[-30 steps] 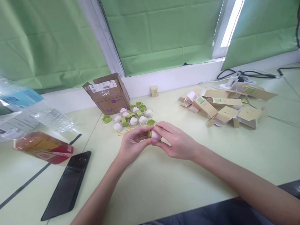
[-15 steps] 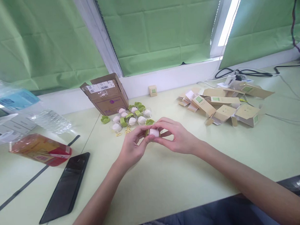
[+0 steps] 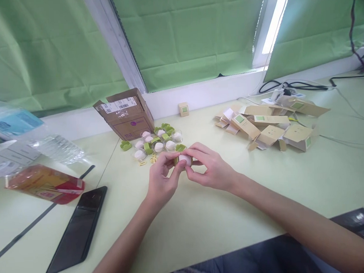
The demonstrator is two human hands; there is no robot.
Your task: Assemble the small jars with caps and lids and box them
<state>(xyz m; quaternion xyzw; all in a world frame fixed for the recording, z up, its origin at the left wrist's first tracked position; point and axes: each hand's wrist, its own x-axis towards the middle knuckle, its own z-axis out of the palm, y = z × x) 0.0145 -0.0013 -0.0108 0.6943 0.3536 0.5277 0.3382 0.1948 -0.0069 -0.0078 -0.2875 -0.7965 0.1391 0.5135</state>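
Note:
Both my hands meet over the pale green table, pinching one small white round piece with a green part on its left side. My left hand grips it from the left with thumb and fingertips. My right hand closes over it from the right and above. Just behind my hands lies a cluster of similar white round pieces and green clips, with one green clip lying apart to the left.
A small open cardboard box stands behind the cluster. A heap of opened tan cartons lies at the right, cables behind it. At the left are a black phone, an orange packet and a plastic bottle. A tiny tan cube sits by the wall.
My hands stay together on the white piece and my fingers have shifted round it, turning it slightly. The view has drifted a little to the right and down.

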